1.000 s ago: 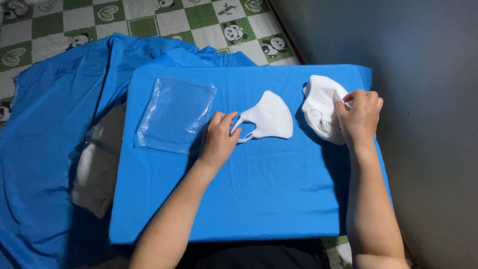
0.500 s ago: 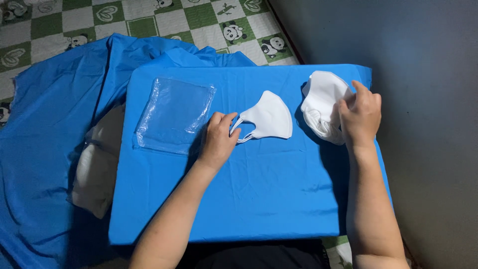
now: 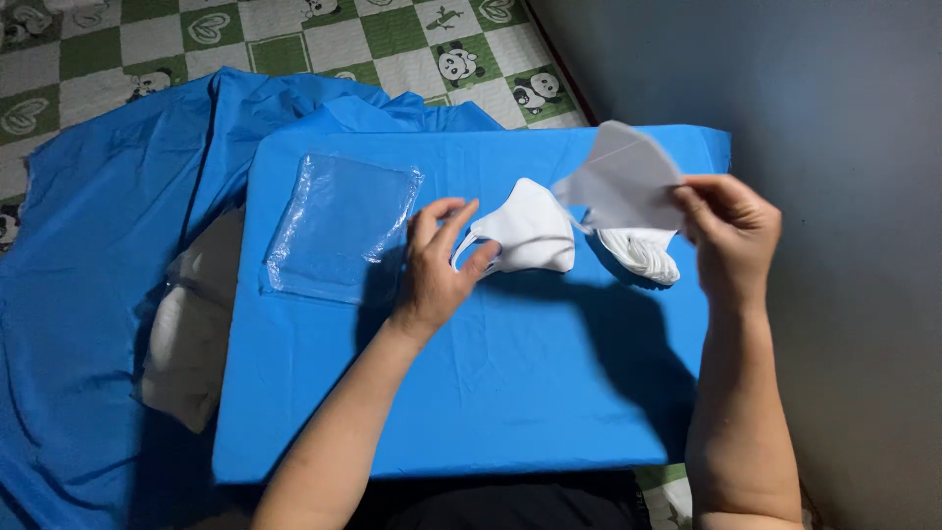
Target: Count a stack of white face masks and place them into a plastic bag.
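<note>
Counts: 3 white face masks — 1 flat on the table (image 3: 530, 236), 1 lifted in the air (image 3: 623, 177), 1 crumpled beneath it (image 3: 643, 253). 1 clear plastic bag (image 3: 339, 228). 1 table w/ blue cover (image 3: 491, 393). 1 loose blue cloth (image 3: 88, 226) on the floor. 1 whitish cushion (image 3: 186, 339). 2 hands: left (image 3: 437, 270), right (image 3: 731, 231). Panda floor tiles: approx. 4 visible, some cut off.
</note>
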